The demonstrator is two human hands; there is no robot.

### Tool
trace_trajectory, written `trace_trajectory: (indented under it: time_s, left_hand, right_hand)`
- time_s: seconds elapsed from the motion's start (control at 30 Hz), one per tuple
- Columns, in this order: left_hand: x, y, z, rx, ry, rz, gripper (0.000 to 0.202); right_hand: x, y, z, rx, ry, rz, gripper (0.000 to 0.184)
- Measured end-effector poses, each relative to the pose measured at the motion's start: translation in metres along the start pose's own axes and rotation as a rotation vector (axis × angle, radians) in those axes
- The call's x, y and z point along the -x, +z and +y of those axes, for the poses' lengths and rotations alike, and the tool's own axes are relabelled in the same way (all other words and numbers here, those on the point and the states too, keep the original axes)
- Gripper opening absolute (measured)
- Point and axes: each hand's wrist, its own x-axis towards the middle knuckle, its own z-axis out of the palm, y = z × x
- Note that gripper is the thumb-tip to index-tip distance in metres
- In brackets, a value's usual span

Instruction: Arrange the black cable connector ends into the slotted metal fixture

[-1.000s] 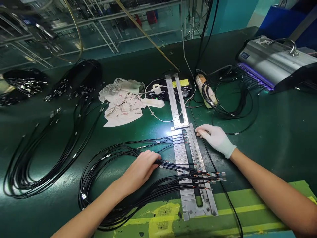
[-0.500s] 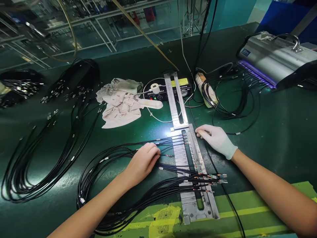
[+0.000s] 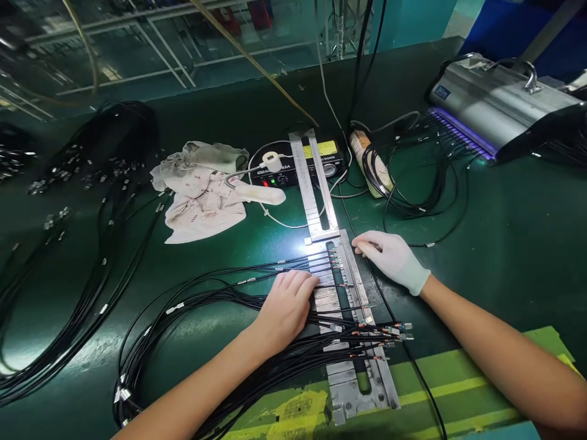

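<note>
Nearest the camera, a yellow-green mat (image 3: 440,391) with worn yellow patches lies along the front edge of the dark green table (image 3: 513,244). The lower end of a long slotted metal fixture (image 3: 353,373) rests on this mat and runs away from the viewer. Across it lie the black cables (image 3: 257,293), a fanned bundle whose small metal tips (image 3: 398,330) with orange bands reach just past the fixture's right rail.

The bare left hand (image 3: 287,305) lies palm down on the cables at the fixture's left edge, its grip flat and spread, fingers (image 3: 305,282) pressing the strands rather than closed around any. The right hand (image 3: 392,258), in a white glove, rests at the fixture's right rail, fingers curled loosely together with the fingertips against the metal; whether it pinches anything I cannot tell.

Farther back, a second metal rail (image 3: 312,183) continues the fixture. Beside it lie a white-handled tool (image 3: 259,194) and a crumpled printed cloth (image 3: 197,195), its red lettering too small to read. Behind the rail sits a black control box (image 3: 284,174) with a yellow label; only "82A" and letters like "DONG" are legible. A coil of cables (image 3: 413,177) lies to the right, and at far right a silver lamp housing (image 3: 499,110) with a small blue label glows violet underneath. More black cable bundles (image 3: 92,232) trail across the left.
</note>
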Motion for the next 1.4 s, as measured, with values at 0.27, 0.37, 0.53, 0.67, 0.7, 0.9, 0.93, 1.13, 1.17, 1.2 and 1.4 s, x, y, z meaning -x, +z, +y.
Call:
trace_trajectory:
  time_s: [0.27, 0.37, 0.53, 0.67, 0.7, 0.9, 0.93, 1.13, 1.17, 1.2, 1.4]
  left_hand:
    - [-0.001, 0.000, -0.015, 0.016, 0.086, -0.030, 0.016]
    - [0.002, -0.002, -0.020, 0.073, 0.100, 0.041, 0.025]
    - [0.007, -0.005, -0.029, 0.122, 0.079, 0.058, 0.039]
    - [0.006, -0.006, -0.034, 0.182, 0.091, 0.030, 0.047]
    - [0.006, -0.006, -0.035, 0.180, 0.094, 0.026, 0.047]
    - [0.005, -0.006, -0.037, 0.132, 0.107, 0.019, 0.046]
    - [0.004, -0.006, -0.038, 0.132, 0.107, 0.024, 0.046]
    - [0.002, -0.006, -0.041, 0.155, 0.122, 0.030, 0.041]
    - [0.002, -0.006, -0.041, 0.151, 0.121, 0.029, 0.041]
    - [0.001, -0.005, -0.041, 0.148, 0.119, 0.029, 0.041]
    - [-0.002, 0.003, -0.038, 0.151, 0.112, 0.042, 0.043]
  right_hand:
    - [-0.003, 0.000, 0.000, -0.025, -0.009, 0.008, 0.019]
    - [-0.003, 0.000, 0.000, -0.021, -0.015, 0.000, 0.019]
    - [-0.004, 0.002, 0.000, -0.026, -0.017, 0.004, 0.020]
    - [-0.004, 0.002, 0.000, -0.020, -0.021, -0.002, 0.021]
    - [-0.004, 0.001, 0.000, -0.018, -0.021, -0.002, 0.020]
    - [-0.005, 0.001, 0.001, -0.004, -0.018, 0.002, 0.019]
    - [-0.005, 0.002, 0.001, -0.004, -0.018, 0.001, 0.020]
    - [-0.006, 0.002, 0.002, -0.008, -0.015, -0.001, 0.021]
    - [-0.006, 0.002, 0.002, -0.008, -0.016, -0.001, 0.021]
    - [-0.006, 0.002, 0.002, -0.008, -0.017, 0.000, 0.021]
    - [-0.006, 0.002, 0.003, -0.004, -0.015, 0.006, 0.019]
